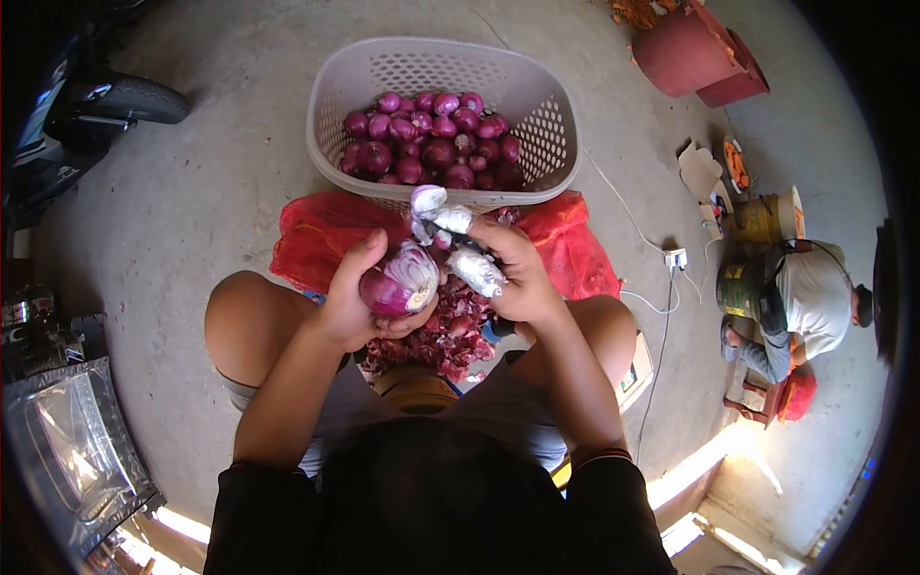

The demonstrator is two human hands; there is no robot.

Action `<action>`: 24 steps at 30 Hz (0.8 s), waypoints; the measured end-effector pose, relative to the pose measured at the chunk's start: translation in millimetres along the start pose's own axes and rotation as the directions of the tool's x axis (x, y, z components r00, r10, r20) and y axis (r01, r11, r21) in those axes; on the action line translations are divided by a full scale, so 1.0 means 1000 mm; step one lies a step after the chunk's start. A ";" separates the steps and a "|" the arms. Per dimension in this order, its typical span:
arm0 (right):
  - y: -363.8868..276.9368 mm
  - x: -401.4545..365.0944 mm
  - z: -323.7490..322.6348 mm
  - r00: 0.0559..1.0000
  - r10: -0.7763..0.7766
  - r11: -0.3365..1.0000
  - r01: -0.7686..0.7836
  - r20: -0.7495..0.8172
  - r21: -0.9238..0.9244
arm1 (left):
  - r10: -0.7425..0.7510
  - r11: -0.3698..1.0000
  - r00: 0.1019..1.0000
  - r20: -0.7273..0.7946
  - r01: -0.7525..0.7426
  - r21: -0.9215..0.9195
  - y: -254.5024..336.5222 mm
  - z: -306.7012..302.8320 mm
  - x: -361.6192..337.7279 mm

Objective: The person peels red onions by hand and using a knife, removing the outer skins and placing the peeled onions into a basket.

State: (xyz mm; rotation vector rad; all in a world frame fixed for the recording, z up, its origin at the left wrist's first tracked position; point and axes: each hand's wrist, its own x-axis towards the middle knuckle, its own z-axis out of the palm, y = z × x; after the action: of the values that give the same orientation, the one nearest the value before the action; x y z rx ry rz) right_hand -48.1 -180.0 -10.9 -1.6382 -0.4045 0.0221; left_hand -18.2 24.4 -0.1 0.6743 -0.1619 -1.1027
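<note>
My left hand is wrapped round a large red onion, its pale cut or peeled side facing up. My right hand is closed close beside it, with white wrapping on two fingers. Between those fingers runs something dark, perhaps a small tool, too hidden to name. A piece of pale purple onion skin stands at the fingertips. Below the hands lies a heap of red onion peels, partly hidden. Ahead, a grey plastic basket holds several peeled red onions.
Red mesh bags lie under the basket's near edge. At the right, a person sits by buckets. Red tubs stand at the upper right. A cable with a power socket crosses the floor. A motorcycle wheel is at upper left.
</note>
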 end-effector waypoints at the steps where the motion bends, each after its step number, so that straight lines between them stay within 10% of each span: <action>1: -0.004 0.002 0.000 1.000 0.024 0.999 -0.024 -0.005 0.036 | 0.008 1.000 1.000 0.019 -0.008 0.001 0.000 0.000 0.000; 10: -0.001 -0.002 -0.015 0.985 -0.011 0.995 0.028 -0.169 0.098 | 0.033 0.987 0.999 0.015 -0.035 0.154 -0.002 0.007 0.002; 15: -0.025 -0.005 -0.027 0.995 0.026 0.976 -0.047 0.099 0.213 | 0.039 0.999 0.999 0.028 -0.040 0.030 -0.002 0.005 0.001; 18: -0.037 -0.008 -0.027 0.923 0.317 0.921 -0.354 0.218 0.161 | 0.038 0.999 0.997 0.061 -0.036 -0.024 -0.001 0.004 0.001; 24: -0.020 -0.004 -0.021 0.962 0.023 0.999 -0.015 0.274 -0.032 | 0.002 0.998 1.000 -0.019 0.000 0.067 -0.007 0.001 0.000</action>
State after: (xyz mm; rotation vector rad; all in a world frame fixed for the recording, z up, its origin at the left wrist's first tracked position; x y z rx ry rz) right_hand -51.4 -200.5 10.5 -1.6731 -0.6032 0.2611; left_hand -23.9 22.0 -3.8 0.7446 -0.1835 -1.0932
